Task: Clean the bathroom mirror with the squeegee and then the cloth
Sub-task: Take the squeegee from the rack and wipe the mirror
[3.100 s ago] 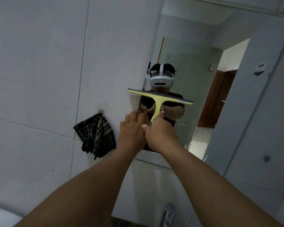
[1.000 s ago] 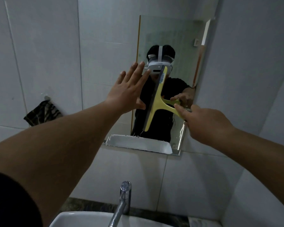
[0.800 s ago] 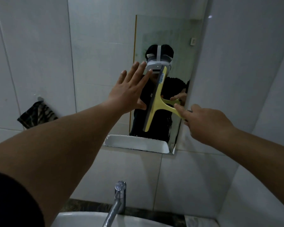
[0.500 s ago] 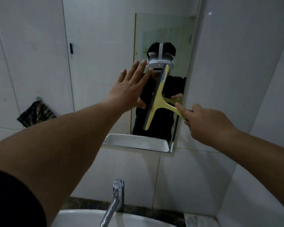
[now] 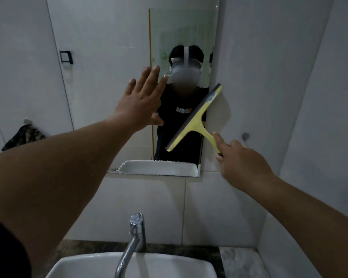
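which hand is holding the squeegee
The right hand grips the yellow squeegee by its handle; the left hand lies flat and open against the mirror.

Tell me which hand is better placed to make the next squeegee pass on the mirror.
Right. The right hand already grips the yellow plastic squeegee, its blade at the wall mirror's right edge. The left hand is spread flat, holding nothing.

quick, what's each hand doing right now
Left hand: open, fingers straight, flat against the mirror.
Right hand: holding the yellow squeegee by its handle.
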